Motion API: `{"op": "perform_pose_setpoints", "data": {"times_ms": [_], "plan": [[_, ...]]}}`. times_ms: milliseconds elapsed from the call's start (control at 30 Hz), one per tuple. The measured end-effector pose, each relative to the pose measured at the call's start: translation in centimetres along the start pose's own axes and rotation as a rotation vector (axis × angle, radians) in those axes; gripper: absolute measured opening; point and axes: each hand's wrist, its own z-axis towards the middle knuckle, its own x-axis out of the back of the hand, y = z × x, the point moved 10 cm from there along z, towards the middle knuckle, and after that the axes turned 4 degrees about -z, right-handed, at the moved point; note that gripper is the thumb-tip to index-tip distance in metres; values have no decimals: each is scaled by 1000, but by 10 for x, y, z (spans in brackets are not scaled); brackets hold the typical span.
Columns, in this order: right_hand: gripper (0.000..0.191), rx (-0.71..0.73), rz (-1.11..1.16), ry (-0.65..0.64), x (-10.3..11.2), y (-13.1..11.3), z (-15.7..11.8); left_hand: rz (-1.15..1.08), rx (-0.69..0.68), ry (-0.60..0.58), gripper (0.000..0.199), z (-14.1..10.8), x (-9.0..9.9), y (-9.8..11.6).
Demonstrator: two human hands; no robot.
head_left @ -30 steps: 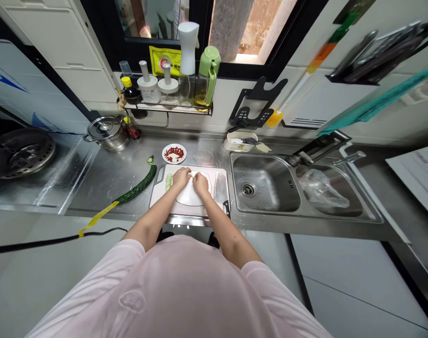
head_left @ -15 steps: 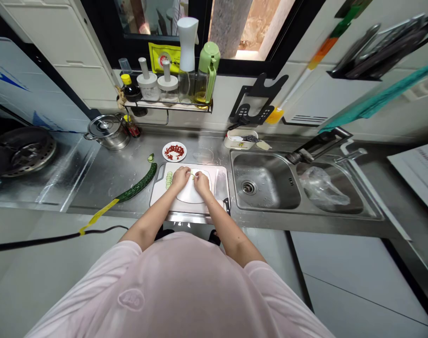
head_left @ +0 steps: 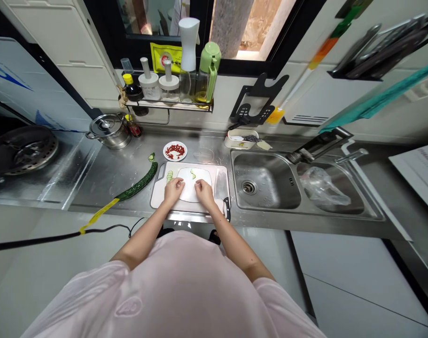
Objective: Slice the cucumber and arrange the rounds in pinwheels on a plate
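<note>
Worktop: the worktop (head_left: 104,185), at left of the frame, is stainless steel, glossy.
Sink: the sink (head_left: 266,183), right of the middle, is smooth brushed steel.
Board: the cutting board (head_left: 160,199), in the middle, is white plastic, smooth and matt.
Cucumber: the cucumber (head_left: 138,180), left of the board, has glossy, rough skin.
Pot: the pot (head_left: 110,133), at upper left, is polished metal.
Shirt: the shirt (head_left: 164,286), at the bottom, is thin matt cloth.

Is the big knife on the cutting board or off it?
It's on the board. The cleaver lies flat along the right side of the white cutting board, and its black handle sits by the board's near corner.
</note>
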Motion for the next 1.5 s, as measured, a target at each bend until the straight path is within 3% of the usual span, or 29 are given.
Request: {"op": "perform_pose_setpoints", "data": {"times_ms": [267, 400, 733, 1100, 1333, 1500], "plan": [[25, -41, 93, 39, 13, 18, -21, 129, 175, 124, 25, -25, 37, -53], [25, -17, 145, 86, 20, 17, -25, 180, 247, 175, 25, -31, 46, -71], [26, -5, 179, 109, 22, 14, -29, 276, 333, 162, 29, -31, 40, -74], [27, -29, 175, 135, 27, 24, -33, 223, 343, 215, 17, -27, 40, -76], [28, -54, 175, 152, 32, 31, -32, 50, 348, 282, 11, -29, 41, -80], [26, -55, 193, 156, 31, 29, -33, -320, 326, 352, 18, -24, 42, -84]]}}
